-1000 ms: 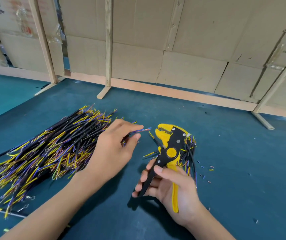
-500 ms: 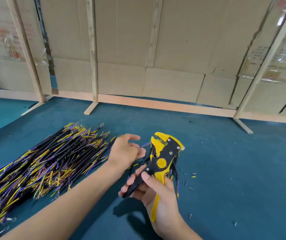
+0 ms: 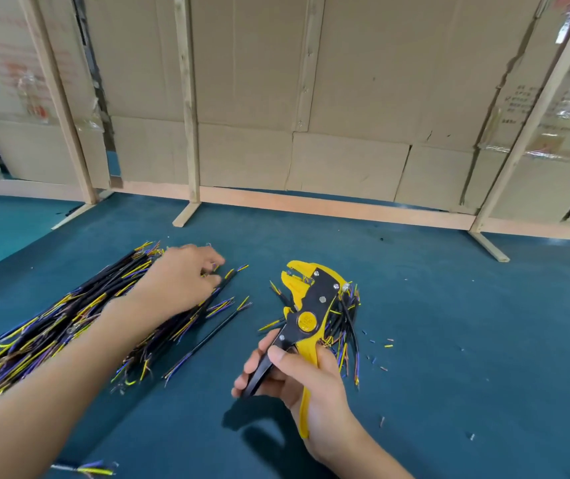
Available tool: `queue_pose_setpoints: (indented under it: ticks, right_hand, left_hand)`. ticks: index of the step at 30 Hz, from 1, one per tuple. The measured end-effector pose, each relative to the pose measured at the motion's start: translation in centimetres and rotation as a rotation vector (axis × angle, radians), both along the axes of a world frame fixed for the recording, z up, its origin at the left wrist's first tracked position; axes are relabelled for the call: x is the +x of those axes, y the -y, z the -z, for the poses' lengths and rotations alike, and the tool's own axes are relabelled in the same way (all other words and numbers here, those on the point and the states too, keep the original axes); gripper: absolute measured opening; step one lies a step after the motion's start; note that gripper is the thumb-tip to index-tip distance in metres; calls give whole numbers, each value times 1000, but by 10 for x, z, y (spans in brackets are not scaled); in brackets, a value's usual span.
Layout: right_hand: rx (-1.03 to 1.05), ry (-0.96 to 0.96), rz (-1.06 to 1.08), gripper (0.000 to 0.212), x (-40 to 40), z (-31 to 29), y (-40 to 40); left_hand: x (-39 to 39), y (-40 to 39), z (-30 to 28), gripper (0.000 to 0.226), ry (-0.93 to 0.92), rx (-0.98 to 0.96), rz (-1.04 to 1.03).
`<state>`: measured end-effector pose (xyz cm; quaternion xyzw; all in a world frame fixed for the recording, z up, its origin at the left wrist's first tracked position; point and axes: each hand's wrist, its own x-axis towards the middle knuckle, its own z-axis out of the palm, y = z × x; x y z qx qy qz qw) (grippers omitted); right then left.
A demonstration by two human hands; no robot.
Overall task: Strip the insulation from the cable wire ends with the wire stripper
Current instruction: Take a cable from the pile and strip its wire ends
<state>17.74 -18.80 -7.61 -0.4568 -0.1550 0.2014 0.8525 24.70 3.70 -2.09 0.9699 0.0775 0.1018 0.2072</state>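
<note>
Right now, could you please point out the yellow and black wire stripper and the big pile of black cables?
yellow and black wire stripper (image 3: pixel 306 321), head view, round yellow pivot.
big pile of black cables (image 3: pixel 69 323), head view, middle of the heap.

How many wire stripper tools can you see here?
1: the yellow and black wire stripper, held upright in the right hand above the blue table. Others could be hidden beneath the cable pile.
</note>
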Motion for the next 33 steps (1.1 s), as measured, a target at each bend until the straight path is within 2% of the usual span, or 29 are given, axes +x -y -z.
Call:
queue_pose_setpoints:
  ticks: [3,5,9,12,15,17,19,21,23,25,27,28,30,31,33]
  right_hand:
    - [-31,43,-9,19,-1,1,0]
    - [-35,54,-11,20,-2,1,0]
    - [-30,66,-13,20,-1,1,0]
    - [-30,49,-9,20,0,1,-1]
    - [-27,23,-13,25,1,1,-1]
    - [-28,11,-14,25,2,1,-1]
    - [-32,9,-13,24,2,2,-1]
    - [-36,4,-13,23,2,2,-1]
    - [-34,2,-6,24,1,1,-1]
    - [-33,9,9,24,1,0,-1]
    - [-23,8,20,26,2,0,0]
    - [-16,2,25,28,3,0,0]
    - [-15,-17,20,28,5,0,0]
    - [-18,-25,12,26,6,0,-1]
    - [-28,-22,-4,21,7,1,-1]
  left_hand:
    - [-4,-14,6,33,-200,395,-69]
    - [-9,-7,11,31,-206,494,-81]
    - [-18,9,17,34,-99,745,-199]
    - [-26,14,22,36,-143,872,-207]
    - [-30,17,24,40,-26,822,-86]
    - [-32,20,28,30,7,645,45]
    - [-36,29,35,35,-101,452,121]
    - [-38,38,40,32,-182,449,118]
    - [-36,43,41,23,-165,468,124]
    - [-33,44,37,15,-94,277,152]
    - [-29,42,33,6,21,-158,207]
    - [-29,43,30,9,64,-430,244]
    - [-31,47,28,18,58,-990,340]
    - [-33,48,29,24,24,-1211,386]
    - [-34,52,34,32,-53,-1476,482]
